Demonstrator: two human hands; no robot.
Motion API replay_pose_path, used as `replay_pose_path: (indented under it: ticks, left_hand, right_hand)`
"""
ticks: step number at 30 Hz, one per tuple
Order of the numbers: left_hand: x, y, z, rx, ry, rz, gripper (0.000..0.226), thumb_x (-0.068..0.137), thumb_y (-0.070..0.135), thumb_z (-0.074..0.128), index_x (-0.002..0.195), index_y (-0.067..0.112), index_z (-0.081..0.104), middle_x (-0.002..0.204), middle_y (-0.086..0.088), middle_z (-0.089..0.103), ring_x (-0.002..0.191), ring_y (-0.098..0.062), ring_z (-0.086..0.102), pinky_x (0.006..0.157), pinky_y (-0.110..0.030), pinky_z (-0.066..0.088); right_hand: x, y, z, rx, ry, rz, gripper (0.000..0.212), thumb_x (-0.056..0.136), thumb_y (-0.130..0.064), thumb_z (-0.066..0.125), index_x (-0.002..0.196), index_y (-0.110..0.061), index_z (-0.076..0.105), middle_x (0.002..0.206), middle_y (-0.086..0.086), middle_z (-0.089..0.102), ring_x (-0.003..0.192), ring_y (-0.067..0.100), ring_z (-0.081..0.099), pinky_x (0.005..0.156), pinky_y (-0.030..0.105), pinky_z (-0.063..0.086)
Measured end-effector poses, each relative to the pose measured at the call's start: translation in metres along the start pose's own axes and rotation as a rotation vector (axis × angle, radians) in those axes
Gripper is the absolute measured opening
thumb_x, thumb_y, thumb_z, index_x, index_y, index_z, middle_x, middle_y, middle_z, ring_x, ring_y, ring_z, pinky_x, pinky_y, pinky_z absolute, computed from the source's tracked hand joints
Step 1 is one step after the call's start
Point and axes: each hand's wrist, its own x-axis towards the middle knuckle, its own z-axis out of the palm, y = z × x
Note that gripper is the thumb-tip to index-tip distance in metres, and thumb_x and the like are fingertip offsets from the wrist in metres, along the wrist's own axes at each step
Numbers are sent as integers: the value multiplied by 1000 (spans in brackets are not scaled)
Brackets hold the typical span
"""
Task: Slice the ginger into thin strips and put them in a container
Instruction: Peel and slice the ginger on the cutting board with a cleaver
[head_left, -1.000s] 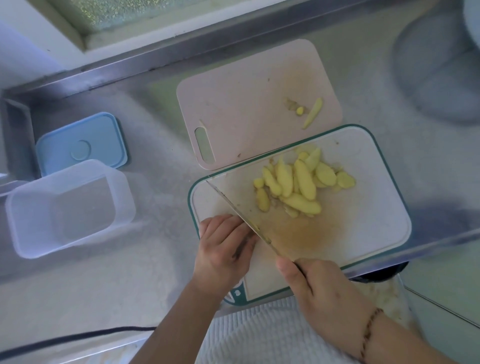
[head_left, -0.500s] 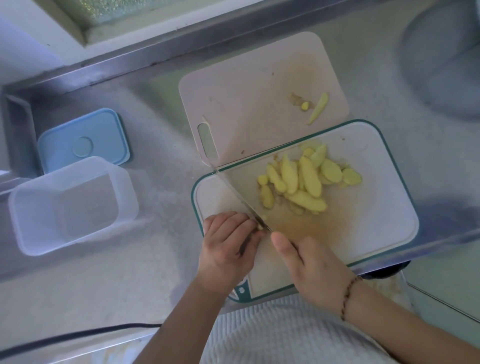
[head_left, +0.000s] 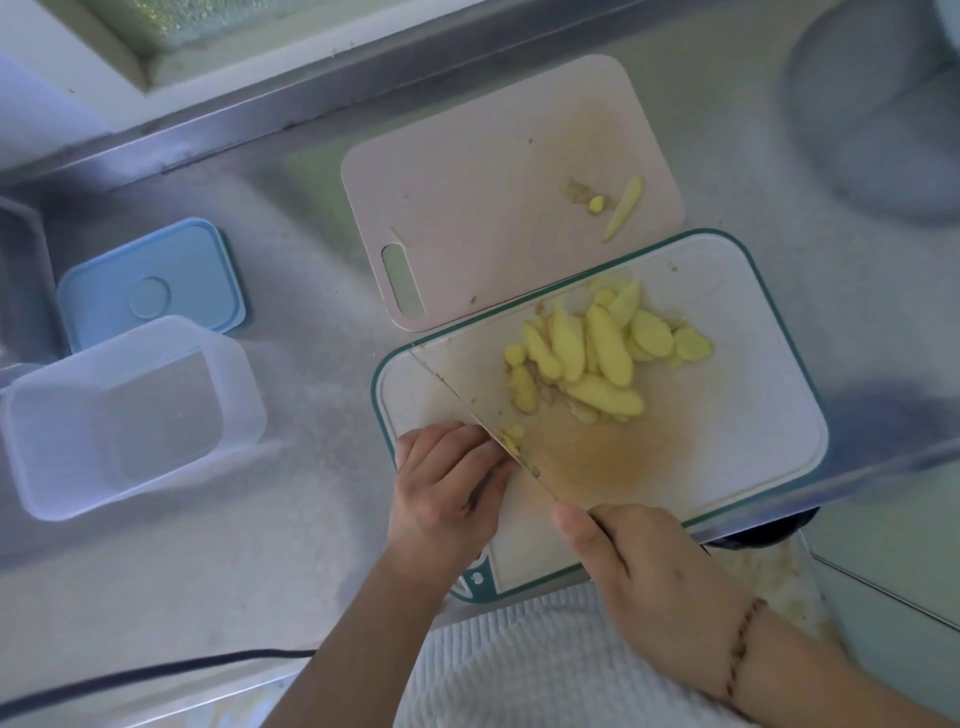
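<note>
The left hand (head_left: 447, 488) has its fingers curled down over a small ginger piece (head_left: 513, 435) at the near left of the white board (head_left: 769, 415), pinning it against the knife (head_left: 467, 402); the right hand (head_left: 639, 566) is wrapped round the knife's handle, thumb forward along the blade's heel; the blade runs from there diagonally up-left across the board, its tip near the board's far left edge.

The ginger looks firm and fibrous, light, and probably wet and slick where cut, to judge by the juice stain on the board; a piece this small is best pinned from above with knuckles kept toward the blade, fingertips tucked back; it could skid or roll under the edge.

A slice pile (head_left: 592, 358) lies in the middle of the board, just clear of the blade; a few scraps (head_left: 621, 208) sit on the pink board (head_left: 467, 208) behind, which the white board overlaps.

The container (head_left: 124, 415) stands open and empty well to the left on the desk (head_left: 249, 545), its blue lid (head_left: 150, 280) just behind it; the desk between board and container is open. The board's near edge overhangs the desk's front lip, so downward pressure there might tip it.
</note>
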Motion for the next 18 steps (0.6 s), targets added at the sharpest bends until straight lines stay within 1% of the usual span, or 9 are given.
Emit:
replay_pose_path:
  ticks: [4,7,9,12,15,18]
  left_hand:
    - [1,0,0,-7,-2,-2,20,96,20,70,84,8,80,94,-2,76,92,-20,69,77,-42,52]
    - [2,0,1,-6,1,-11,22,97,21,68,84,7,80,94,-2,76,94,-19,68,79,-41,52]
    - [1,-1,1,4,-4,-6,17,94,17,70,84,7,79,93,-2,75,93,-19,67,79,-40,52]
    - [0,-1,0,17,-12,5,10,90,13,73,84,7,77,92,-4,74,92,-19,67,79,-40,52]
    - [-1,0,0,59,-7,7,18,92,19,73,81,6,79,90,-4,75,88,-20,67,79,-41,52]
    - [0,-1,0,60,14,4,26,98,24,68,81,7,80,90,-3,76,87,-22,69,76,-42,53]
  right_hand:
    - [7,0,1,-35,-41,19,62,81,-71,15,55,-19,35,48,-4,36,48,9,37,53,23,35]
    - [23,-4,8,-40,-55,24,61,82,-70,15,56,-19,35,47,-5,35,44,9,35,48,21,32]
    - [38,-11,12,-28,-38,-5,63,81,-71,15,53,-18,35,43,-5,35,41,9,35,47,20,31]
    - [52,-19,13,23,-14,-42,62,81,-70,18,50,-17,32,40,-5,33,40,10,33,45,23,31]
    - [41,-16,6,67,8,-47,59,85,-65,23,51,-18,32,39,-6,33,40,9,32,45,21,29]
    - [18,-6,1,53,0,-52,59,85,-68,23,53,-18,32,43,-5,33,43,8,32,47,23,30]
